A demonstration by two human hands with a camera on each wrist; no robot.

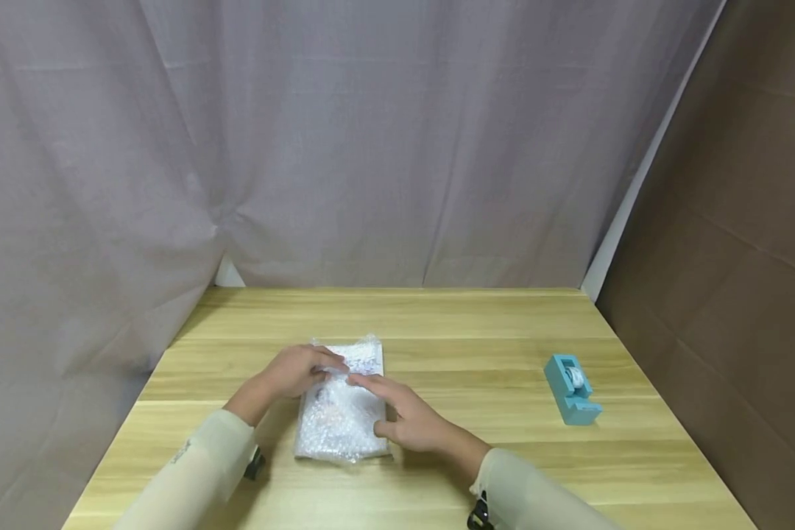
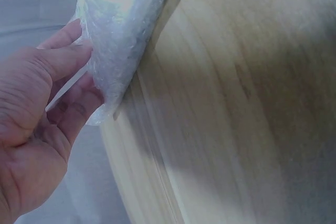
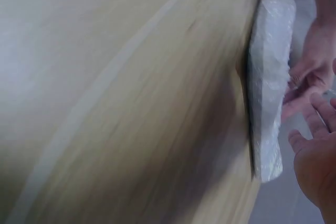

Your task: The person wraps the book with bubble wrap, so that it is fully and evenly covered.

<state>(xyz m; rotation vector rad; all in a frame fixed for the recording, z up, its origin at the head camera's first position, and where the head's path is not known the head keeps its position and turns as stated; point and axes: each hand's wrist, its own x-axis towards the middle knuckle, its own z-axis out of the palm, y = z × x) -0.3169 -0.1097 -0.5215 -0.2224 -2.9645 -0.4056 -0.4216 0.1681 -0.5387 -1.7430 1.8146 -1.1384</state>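
Observation:
A flat rectangular package in clear bubble wrap point(image 1: 339, 421) lies on the table, with white and faint coloured patches showing through. My left hand point(image 1: 296, 370) is over its upper left part; in the left wrist view its bent fingers point(image 2: 68, 59) and thumb pinch the wrap at the edge. From the right, my right hand point(image 1: 412, 418) reaches across the package. Its fingers are extended, the tips touching the wrap near the left fingertips, and its thumb lies by the right edge. The right wrist view shows the wrapped package point(image 3: 270, 85) edge-on.
A blue tape dispenser point(image 1: 570, 391) with a roll of tape stands on the right side of the wooden table point(image 1: 464, 353). Grey cloth point(image 1: 384, 147) hangs behind the table, and a brown panel point(image 1: 729, 294) rises along the right.

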